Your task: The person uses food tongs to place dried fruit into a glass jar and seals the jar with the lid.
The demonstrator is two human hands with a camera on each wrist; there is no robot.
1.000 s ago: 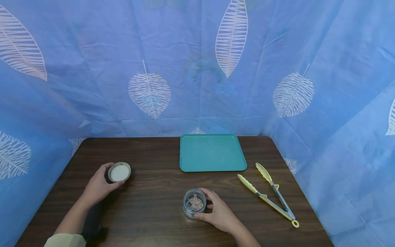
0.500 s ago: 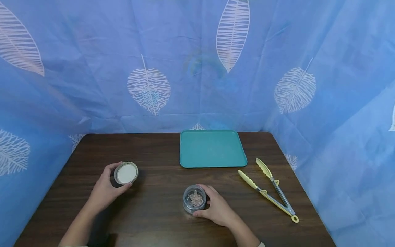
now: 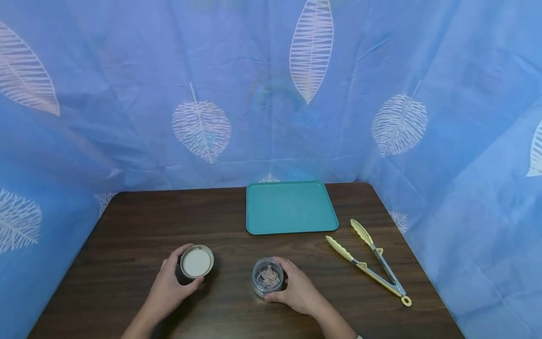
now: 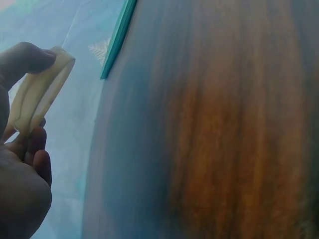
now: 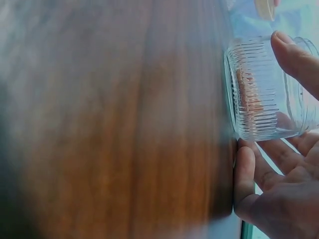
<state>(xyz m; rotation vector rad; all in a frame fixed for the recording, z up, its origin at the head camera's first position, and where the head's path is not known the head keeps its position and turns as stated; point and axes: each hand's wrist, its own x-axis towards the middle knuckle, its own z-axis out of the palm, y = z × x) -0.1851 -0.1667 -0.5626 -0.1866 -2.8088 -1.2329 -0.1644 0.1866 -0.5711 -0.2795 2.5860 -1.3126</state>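
My left hand (image 3: pixel 171 282) grips a round lid (image 3: pixel 197 262) by its edge, its white inner face turned up toward the head camera. In the left wrist view the lid (image 4: pixel 42 92) has a pale cream rim, with the thumb on one side and fingers on the other. Upright on the table stands a clear glass jar (image 3: pixel 259 288) without a cover, some light brown pieces (image 3: pixel 269 277) at its bottom. My right hand (image 3: pixel 298 289) holds the jar from its right side, thumb in front and fingers behind. Vertical ribs mark the jar's glass (image 5: pixel 259 99) in the right wrist view.
A teal tray (image 3: pixel 292 207) lies at the back edge of the dark wooden table (image 3: pixel 127 235). To the right, yellow-tipped tongs (image 3: pixel 374 266) lie spread. Blue leaf-patterned cloth (image 3: pixel 254 94) hangs behind and along both sides.
My left hand has carried the lid rightward and nearer to me, closer to the jar. The right hand and the jar have stayed in place.
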